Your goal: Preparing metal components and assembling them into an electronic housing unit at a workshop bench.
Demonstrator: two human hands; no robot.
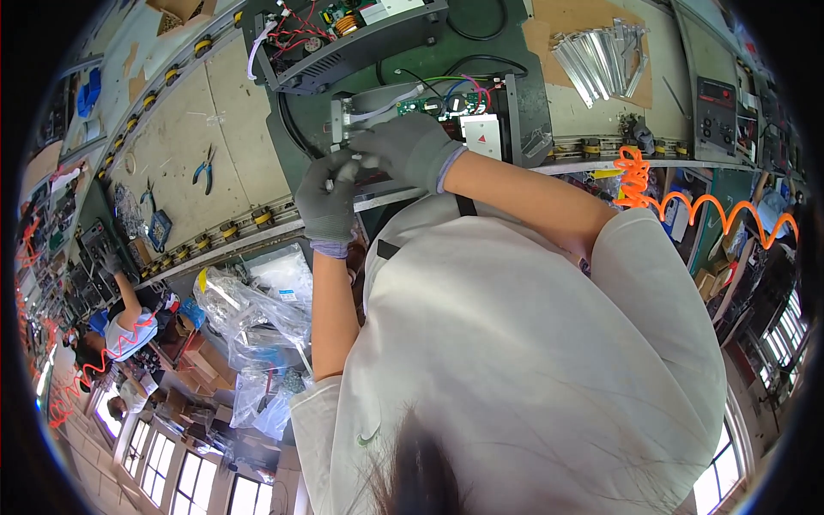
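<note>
While the wearer's pale shirt fills the near part of the view, both gloved hands meet at the near edge of an open electronics chassis (429,116) on the counter (189,163). Left hand (328,202) in a grey glove, fingers curled shut around a small light-coloured part (347,168), probably a connector or bracket; too small to tell which. Right hand (410,148), also grey-gloved, lies palm-down over the chassis edge with its fingers bent onto the same part, touching the left hand. Small part looks light and stiff, likely easy to drop with gloves on; best pinched by its sides. Chassis looks metal, rigid, fairly heavy, with an exposed green circuit board (433,105) and coloured wires that seem fragile, so hold by the frame, not the board. Near left, below the counter, clear plastic bags (249,318). Left on the counter, blue-handled pliers (204,169). Farther off, a second open unit (343,39) with red wires. Far right, a stack of metal strips (601,60); an orange coiled hose (687,206) hangs right.
</note>
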